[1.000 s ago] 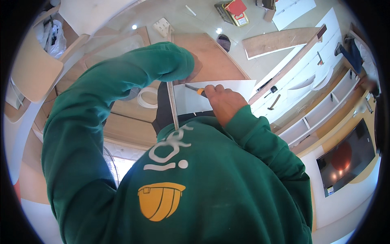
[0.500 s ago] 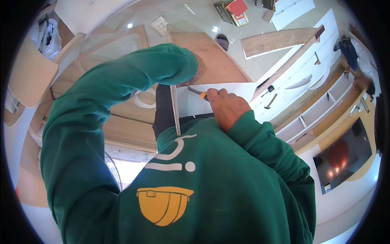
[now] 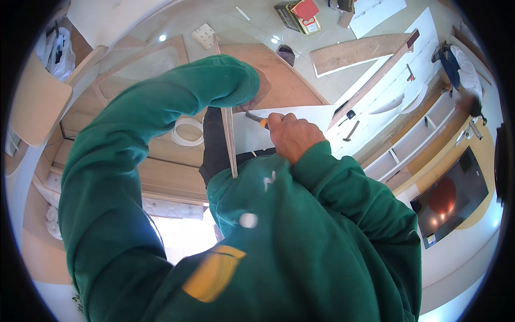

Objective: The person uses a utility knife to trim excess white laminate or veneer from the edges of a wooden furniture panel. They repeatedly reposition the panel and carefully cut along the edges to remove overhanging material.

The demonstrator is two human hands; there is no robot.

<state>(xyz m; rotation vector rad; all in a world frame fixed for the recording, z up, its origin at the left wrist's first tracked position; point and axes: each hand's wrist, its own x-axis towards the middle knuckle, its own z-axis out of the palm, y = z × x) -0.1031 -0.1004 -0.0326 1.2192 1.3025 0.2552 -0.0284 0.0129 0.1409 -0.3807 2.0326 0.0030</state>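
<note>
My right hand (image 3: 294, 135) is closed around a hand tool (image 3: 264, 123) with an orange-and-dark handle; its short metal blade points left, low over a white sheet surface (image 3: 311, 115). I cannot make out its exact kind. My left hand (image 3: 262, 88) is mostly behind its green sleeve, by the brown wooden panel (image 3: 284, 80), its fingers hidden. The blade's tip is close to that hand. A long thin wooden board (image 3: 229, 142) is seen edge-on, running from beyond the left sleeve down to my torso.
A hammer (image 3: 351, 131) lies on white panels to the right. A curved wooden piece (image 3: 359, 52) and a metal can (image 3: 296, 19) are on the tiled floor ahead. A white coil (image 3: 188, 132) is at left. At far right a person (image 3: 465, 72) is near a shelf unit (image 3: 413, 137).
My torso has leaned and shifted, and the view has turned slightly. My right hand and the tool have moved slightly left. The person at far right shows more fully.
</note>
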